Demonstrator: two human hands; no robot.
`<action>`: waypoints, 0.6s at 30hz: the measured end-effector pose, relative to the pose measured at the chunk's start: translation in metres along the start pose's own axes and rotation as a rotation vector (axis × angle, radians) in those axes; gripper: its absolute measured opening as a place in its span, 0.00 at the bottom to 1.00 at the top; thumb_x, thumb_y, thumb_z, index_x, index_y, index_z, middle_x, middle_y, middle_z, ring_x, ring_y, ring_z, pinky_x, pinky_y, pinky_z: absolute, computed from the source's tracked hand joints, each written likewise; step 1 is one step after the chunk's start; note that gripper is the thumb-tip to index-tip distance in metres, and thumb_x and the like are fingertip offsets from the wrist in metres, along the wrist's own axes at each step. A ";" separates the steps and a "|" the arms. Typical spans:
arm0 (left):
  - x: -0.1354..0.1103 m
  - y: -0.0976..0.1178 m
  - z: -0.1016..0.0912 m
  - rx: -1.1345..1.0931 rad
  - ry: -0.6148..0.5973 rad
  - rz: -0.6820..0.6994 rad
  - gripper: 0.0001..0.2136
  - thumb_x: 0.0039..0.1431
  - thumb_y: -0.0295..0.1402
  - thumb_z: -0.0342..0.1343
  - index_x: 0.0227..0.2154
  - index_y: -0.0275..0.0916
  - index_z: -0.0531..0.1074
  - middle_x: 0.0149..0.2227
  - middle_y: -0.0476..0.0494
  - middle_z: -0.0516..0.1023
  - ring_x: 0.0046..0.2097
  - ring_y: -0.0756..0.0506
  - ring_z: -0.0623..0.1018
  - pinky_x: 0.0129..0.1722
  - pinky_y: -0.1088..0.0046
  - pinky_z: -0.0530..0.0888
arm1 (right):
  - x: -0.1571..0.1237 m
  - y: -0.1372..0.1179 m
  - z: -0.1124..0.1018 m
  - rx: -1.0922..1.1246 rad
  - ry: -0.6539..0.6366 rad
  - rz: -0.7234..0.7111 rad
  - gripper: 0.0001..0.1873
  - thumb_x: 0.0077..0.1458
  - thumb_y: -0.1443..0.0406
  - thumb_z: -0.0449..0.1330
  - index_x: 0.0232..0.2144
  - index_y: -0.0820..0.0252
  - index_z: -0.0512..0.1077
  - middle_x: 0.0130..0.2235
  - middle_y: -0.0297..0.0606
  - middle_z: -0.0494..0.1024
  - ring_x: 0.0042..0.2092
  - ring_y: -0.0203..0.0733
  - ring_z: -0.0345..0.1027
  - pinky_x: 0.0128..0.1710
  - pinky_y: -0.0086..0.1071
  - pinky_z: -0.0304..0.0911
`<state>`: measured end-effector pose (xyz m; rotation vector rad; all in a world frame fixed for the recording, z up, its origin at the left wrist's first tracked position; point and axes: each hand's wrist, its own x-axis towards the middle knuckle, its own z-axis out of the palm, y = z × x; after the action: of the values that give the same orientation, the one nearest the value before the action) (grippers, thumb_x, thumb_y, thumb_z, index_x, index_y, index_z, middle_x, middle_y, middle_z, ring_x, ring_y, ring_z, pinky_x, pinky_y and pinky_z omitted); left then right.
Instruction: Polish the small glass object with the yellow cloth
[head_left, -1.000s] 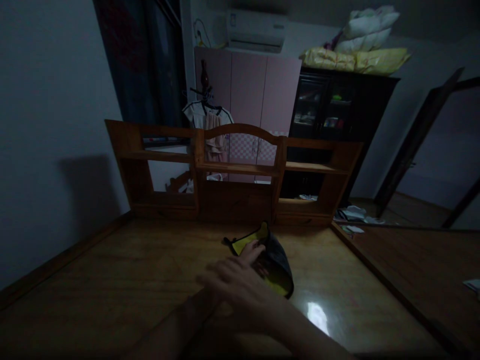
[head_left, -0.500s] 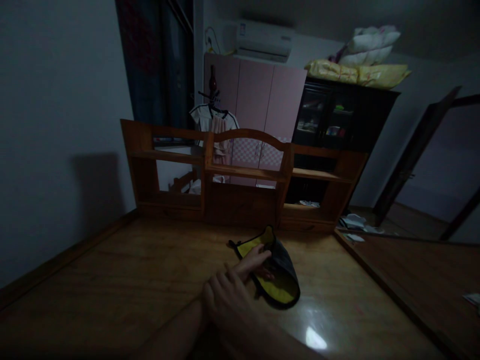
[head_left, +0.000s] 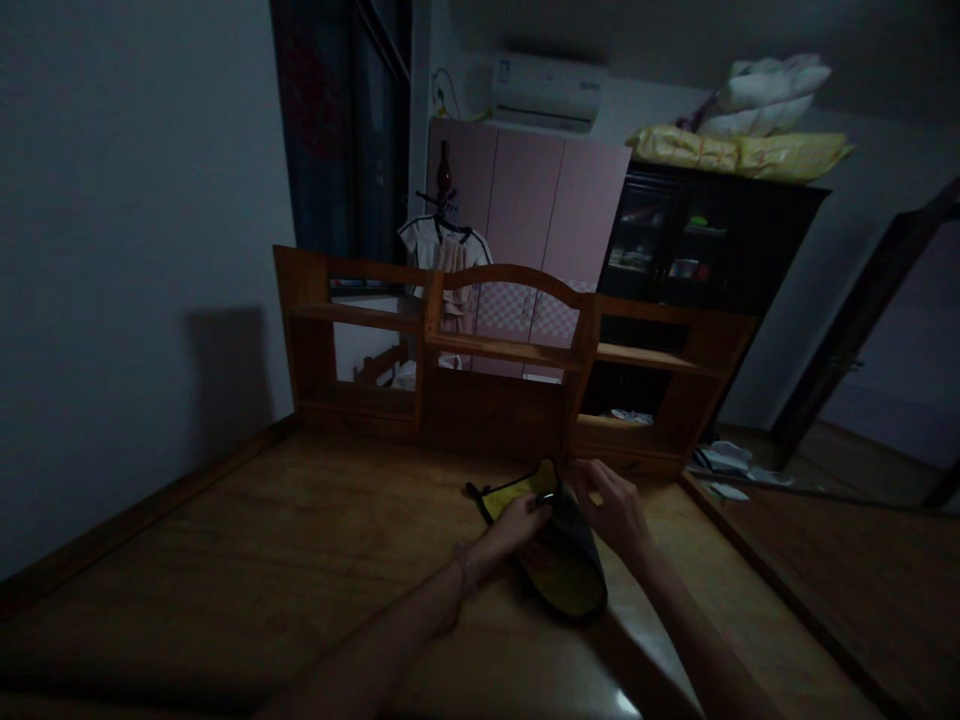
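the yellow-and-dark cloth piece (head_left: 576,592), edged in black, lies on the wooden surface (head_left: 262,560) near me, low in the frame and a little right of centre. the left hand (head_left: 523,522) stretches over it, fingers closed around a small dark object (head_left: 550,497) that glints. the right hand (head_left: 613,505) hangs by the cloth's upper right side, fingers bent; i can't tell whether it grasps anything.
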<state>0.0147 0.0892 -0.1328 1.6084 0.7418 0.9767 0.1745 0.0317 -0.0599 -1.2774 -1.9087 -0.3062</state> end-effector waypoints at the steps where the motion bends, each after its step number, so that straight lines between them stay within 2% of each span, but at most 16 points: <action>1: 0.001 -0.001 0.001 0.028 0.010 0.001 0.15 0.56 0.41 0.56 0.37 0.33 0.72 0.32 0.45 0.77 0.34 0.46 0.76 0.30 0.74 0.72 | -0.007 0.015 0.005 -0.004 0.006 0.049 0.11 0.62 0.63 0.49 0.39 0.59 0.70 0.33 0.40 0.74 0.34 0.42 0.68 0.35 0.32 0.61; 3: 0.000 -0.002 0.003 0.120 0.015 0.008 0.16 0.55 0.43 0.56 0.38 0.35 0.71 0.33 0.45 0.77 0.33 0.47 0.75 0.28 0.76 0.70 | -0.021 0.035 0.014 0.044 -0.017 0.166 0.12 0.62 0.60 0.49 0.36 0.60 0.70 0.29 0.37 0.73 0.28 0.39 0.66 0.29 0.30 0.59; 5: -0.002 -0.003 0.005 0.204 0.006 0.024 0.17 0.55 0.45 0.55 0.38 0.35 0.71 0.33 0.45 0.76 0.32 0.47 0.75 0.26 0.78 0.69 | -0.029 0.043 0.020 0.152 -0.090 0.261 0.16 0.63 0.56 0.48 0.34 0.60 0.70 0.28 0.36 0.73 0.28 0.39 0.66 0.28 0.29 0.58; 7: -0.004 -0.004 0.006 0.226 0.011 0.025 0.18 0.55 0.47 0.54 0.40 0.35 0.70 0.33 0.45 0.76 0.32 0.48 0.75 0.25 0.79 0.68 | -0.031 0.042 0.022 0.283 -0.197 0.298 0.20 0.63 0.53 0.48 0.33 0.60 0.71 0.29 0.37 0.75 0.31 0.41 0.68 0.30 0.29 0.60; 11: -0.005 -0.007 0.005 0.151 0.027 -0.017 0.22 0.56 0.50 0.52 0.41 0.35 0.69 0.35 0.43 0.76 0.30 0.47 0.76 0.25 0.76 0.71 | -0.027 0.033 0.018 0.445 -0.321 0.286 0.20 0.63 0.52 0.47 0.38 0.59 0.72 0.37 0.38 0.78 0.38 0.45 0.71 0.37 0.32 0.64; 15: -0.007 -0.006 0.007 0.032 -0.041 -0.166 0.27 0.57 0.55 0.47 0.48 0.36 0.65 0.32 0.43 0.76 0.20 0.48 0.74 0.18 0.74 0.68 | -0.032 0.036 0.020 0.375 -0.358 0.254 0.19 0.59 0.55 0.52 0.46 0.60 0.71 0.37 0.40 0.78 0.35 0.46 0.71 0.34 0.33 0.64; 18: -0.010 -0.002 0.013 0.181 0.092 -0.063 0.23 0.58 0.53 0.47 0.41 0.36 0.68 0.31 0.44 0.75 0.24 0.48 0.75 0.20 0.75 0.68 | -0.039 0.044 0.028 0.277 -0.360 0.215 0.18 0.57 0.59 0.54 0.48 0.61 0.69 0.37 0.41 0.78 0.35 0.45 0.72 0.34 0.32 0.63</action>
<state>0.0215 0.0750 -0.1386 1.6933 0.9617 0.9650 0.2048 0.0425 -0.1160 -1.3980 -1.9961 0.3101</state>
